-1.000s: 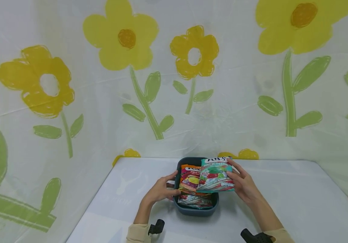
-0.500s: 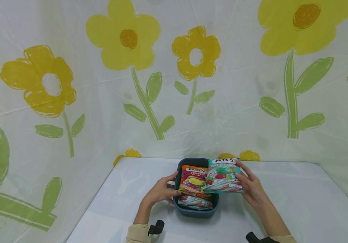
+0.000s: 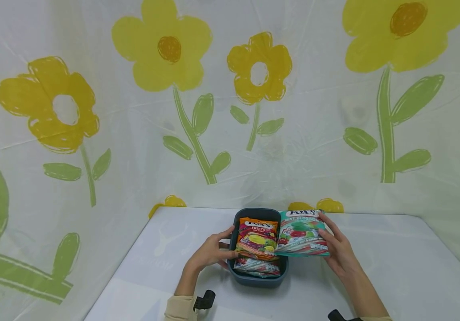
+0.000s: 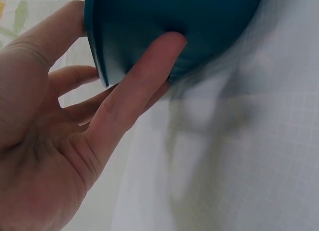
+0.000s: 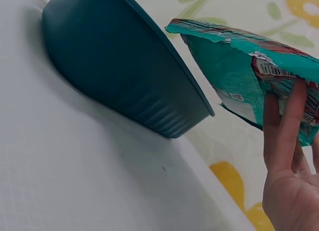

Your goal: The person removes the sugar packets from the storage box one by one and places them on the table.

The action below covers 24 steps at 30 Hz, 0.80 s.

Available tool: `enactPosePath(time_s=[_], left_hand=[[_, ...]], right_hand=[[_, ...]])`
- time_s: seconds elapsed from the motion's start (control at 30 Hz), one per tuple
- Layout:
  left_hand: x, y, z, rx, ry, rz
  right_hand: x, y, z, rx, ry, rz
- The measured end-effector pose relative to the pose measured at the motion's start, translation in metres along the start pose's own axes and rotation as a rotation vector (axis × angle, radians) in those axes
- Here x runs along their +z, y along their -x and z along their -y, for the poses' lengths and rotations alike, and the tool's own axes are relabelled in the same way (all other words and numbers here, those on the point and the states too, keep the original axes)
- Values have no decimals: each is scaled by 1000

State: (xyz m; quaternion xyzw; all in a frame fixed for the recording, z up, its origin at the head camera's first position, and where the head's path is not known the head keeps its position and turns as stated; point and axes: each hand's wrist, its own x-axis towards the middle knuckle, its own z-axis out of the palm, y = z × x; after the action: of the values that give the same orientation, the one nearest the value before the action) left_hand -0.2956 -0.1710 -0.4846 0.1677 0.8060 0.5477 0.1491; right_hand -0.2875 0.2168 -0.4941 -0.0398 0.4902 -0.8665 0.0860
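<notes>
In the head view a dark blue-green plastic tub [image 3: 257, 282] stands on the white table. Inside it lie an orange and purple candy bag [image 3: 256, 237] marked FOX'S FRUITS and, nearer me, a red-striped candy bag [image 3: 257, 266]. My left hand [image 3: 211, 253] holds the tub's left side; in the left wrist view its thumb [image 4: 144, 76] presses the outer wall. My right hand [image 3: 343, 255] grips the right edge of a teal candy bag [image 3: 300, 235] marked MINT BLOSSOM, raised beside the tub's right rim. The right wrist view shows the fingers against the bag's underside [image 5: 234, 81].
The white table [image 3: 394, 267] extends to both sides of the tub. Behind it hangs a white curtain [image 3: 306, 133] printed with yellow flowers. A black wrist mount [image 3: 205, 300] sits at the left cuff, another [image 3: 340, 315] at the right.
My right hand has moved to the right with the teal candy bag, from over the tub to beside its rim, uncovering more of the orange bag. The left hand has stayed on the tub.
</notes>
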Motion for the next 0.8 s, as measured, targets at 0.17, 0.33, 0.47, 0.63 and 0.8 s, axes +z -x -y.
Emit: enactPosePath(time_s=[0.17,0.33,0.47,0.63,0.8], left_hand=[[1,1,-1,-9,-14,-5],[0,0,-2,-7,-25,-8],[-1,-1,-2,-2,-17,-3],[0,-2,-1,-4,-12,-3],[1,-1,0,-18,-27,-16]], right_hand=[[-6,2,3,-23,-73,32],[-10,3,6,-47,-110,60],[-13,2,9,-67,-165,79],[-17,3,9,-75,-197,72],[-20,3,8,-65,-186,64]])
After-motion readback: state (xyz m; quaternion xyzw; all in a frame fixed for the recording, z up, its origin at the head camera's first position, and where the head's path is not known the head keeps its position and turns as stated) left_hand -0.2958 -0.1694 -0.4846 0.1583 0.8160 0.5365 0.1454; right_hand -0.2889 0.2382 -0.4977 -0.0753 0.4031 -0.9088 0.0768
